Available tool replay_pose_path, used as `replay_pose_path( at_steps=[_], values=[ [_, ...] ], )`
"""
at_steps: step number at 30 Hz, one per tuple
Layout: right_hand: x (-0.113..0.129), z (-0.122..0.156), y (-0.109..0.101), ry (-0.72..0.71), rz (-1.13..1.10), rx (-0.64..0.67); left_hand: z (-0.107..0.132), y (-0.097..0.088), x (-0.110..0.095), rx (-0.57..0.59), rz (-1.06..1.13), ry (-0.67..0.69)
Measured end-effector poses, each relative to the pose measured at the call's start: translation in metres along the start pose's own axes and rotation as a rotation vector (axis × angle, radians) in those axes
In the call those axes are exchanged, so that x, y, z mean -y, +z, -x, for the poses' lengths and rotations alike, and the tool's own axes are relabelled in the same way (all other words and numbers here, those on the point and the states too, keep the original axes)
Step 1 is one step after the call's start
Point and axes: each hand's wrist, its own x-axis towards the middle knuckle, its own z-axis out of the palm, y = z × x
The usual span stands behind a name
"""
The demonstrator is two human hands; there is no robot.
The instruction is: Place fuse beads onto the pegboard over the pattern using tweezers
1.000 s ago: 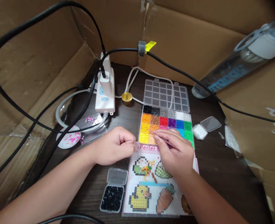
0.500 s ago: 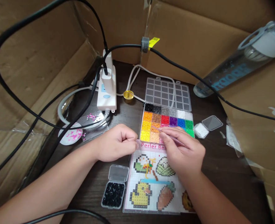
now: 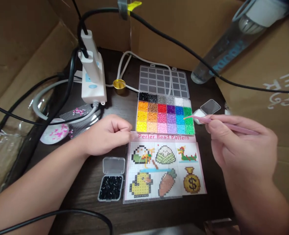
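My right hand (image 3: 245,147) holds pink tweezers (image 3: 200,119), their bent tip above the right side of the bead box (image 3: 162,114). A tiny orange speck, apparently a bead, shows at the tip. My left hand (image 3: 109,135) is closed in a fist at the upper left corner of the Perler bead pattern sheet (image 3: 202,187); what its fingers press or hold is hidden. A clear pegboard (image 3: 154,199) lies over the sheet's left part, with orange, brown and blue beads on it. The box's sections hold beads sorted by colour.
A small case of black beads (image 3: 110,187) stands open left of the sheet. Behind are a gold cup (image 3: 119,86), a white power strip (image 3: 94,91) and black cables (image 3: 159,31). A white dish (image 3: 57,138) has pink pieces. A bottle (image 3: 225,49) leans against cardboard at right.
My right hand has moved right with the tweezers, away from the orange sections, uncovering the sheet's right side. My left hand stays by the sheet's corner. The whole view has shifted.
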Motion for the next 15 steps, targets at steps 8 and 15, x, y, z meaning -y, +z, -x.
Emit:
replay_pose_path(
  at_steps=[8, 15],
  values=[
    [-0.016, 0.004, 0.010, 0.177, -0.297, 0.238, 0.001, 0.004, 0.002, -0.014, 0.036, -0.001],
    [-0.030, 0.011, 0.014, 0.259, -0.308, 0.315, 0.002, 0.006, 0.002, -0.036, 0.050, 0.002]
  ],
)
